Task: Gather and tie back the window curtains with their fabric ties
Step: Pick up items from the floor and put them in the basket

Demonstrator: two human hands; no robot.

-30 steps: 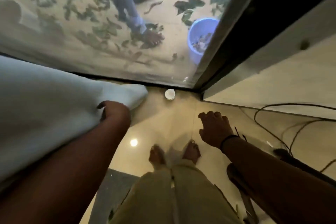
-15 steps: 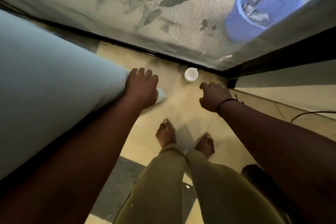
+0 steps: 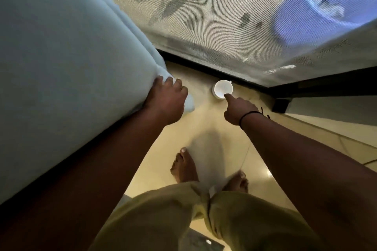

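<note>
The pale blue fabric curtain (image 3: 61, 71) is gripped by the left hand (image 3: 166, 104); beside it, a white round cup (image 3: 222, 89) on the floor is pointed at by the empty right hand (image 3: 239, 111).

Both arms are bare to the edge of the picture, with no sleeves in view. A thin black band (image 3: 249, 115) circles the wrist of the right hand (image 3: 237, 110); the left hand (image 3: 166, 102) wears nothing. Loose olive-yellow trousers (image 3: 183, 218) cover the legs, and the feet (image 3: 184, 167) are bare.
</note>
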